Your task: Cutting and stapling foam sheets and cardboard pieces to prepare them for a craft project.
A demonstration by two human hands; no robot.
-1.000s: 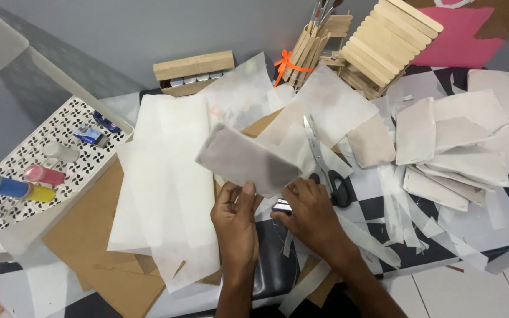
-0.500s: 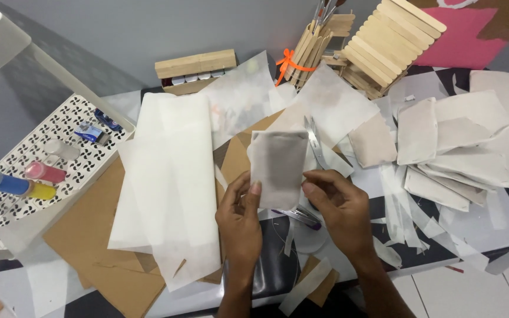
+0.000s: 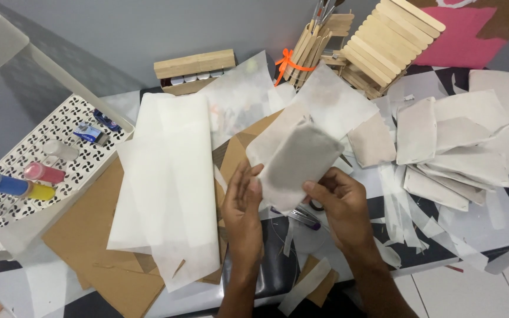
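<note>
Both hands [image 3: 290, 203] w/ pouch [image 3: 298, 162], now tilted

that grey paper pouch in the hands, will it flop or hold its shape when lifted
The paper pouch probably holds its shape: it stands out flat past the left hand and right hand without sagging. It looks thin, so likely light. The fingertips pinching only its edges suggest it creases easily.

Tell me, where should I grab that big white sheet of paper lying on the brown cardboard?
Probably by its near bottom corner, coming from the table's front edge. The big white sheet lies flat on the cardboard, but there its edge sticks out past the cardboard, so fingers can slip under. The left hand and right hand are busy holding a small grey paper piece.
</note>
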